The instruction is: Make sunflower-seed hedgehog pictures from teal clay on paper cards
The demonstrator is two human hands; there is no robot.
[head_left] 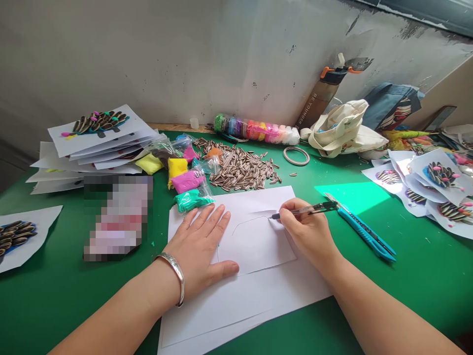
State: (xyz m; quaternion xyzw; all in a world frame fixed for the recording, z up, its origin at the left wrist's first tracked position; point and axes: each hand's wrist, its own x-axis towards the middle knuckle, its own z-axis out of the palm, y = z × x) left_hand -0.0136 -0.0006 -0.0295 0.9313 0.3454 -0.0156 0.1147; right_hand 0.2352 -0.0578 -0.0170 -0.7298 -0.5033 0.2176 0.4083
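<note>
Your left hand lies flat, fingers spread, over the left edge of the small sheet, which rests toward the far edge of the larger paper; your right hand pinches the slim, dark pen. Ease that palm's pressure and the smooth, loose sheet could skid, skewing the thin curved line. Striped, teardrop seeds heaped beyond the larger paper's far edge could stray underneath, leaving bumps.
</note>
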